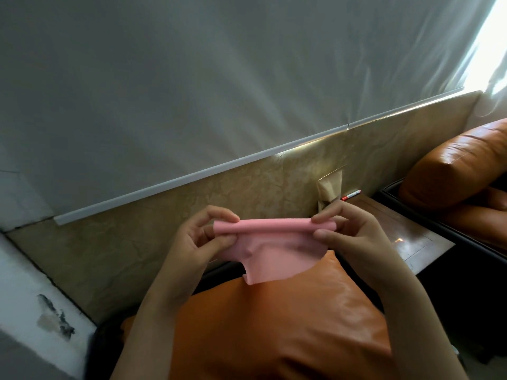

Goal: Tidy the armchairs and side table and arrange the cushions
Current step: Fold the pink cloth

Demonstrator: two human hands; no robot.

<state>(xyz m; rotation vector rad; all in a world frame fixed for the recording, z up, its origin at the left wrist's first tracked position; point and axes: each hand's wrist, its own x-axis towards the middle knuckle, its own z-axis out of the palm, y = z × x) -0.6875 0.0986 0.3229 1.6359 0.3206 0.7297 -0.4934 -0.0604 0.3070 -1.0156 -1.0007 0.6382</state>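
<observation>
A pink cloth (277,250) is held up in front of me, its top edge rolled over. My left hand (200,239) pinches the rolled edge at its left end. My right hand (354,237) pinches the right end between thumb and fingers. The cloth's lower part hangs loose over an orange leather cushion (274,325) that stands on the near armchair below my arms. A dark wooden side table (406,239) stands to the right of the cushion. A second orange armchair (452,171) is at the far right.
A red and white pen (351,195) lies at the back of the side table by the wall. A brown paper bag (330,187) leans against the patterned wall panel there. A grey blind covers the upper wall. A white ledge is at the lower left.
</observation>
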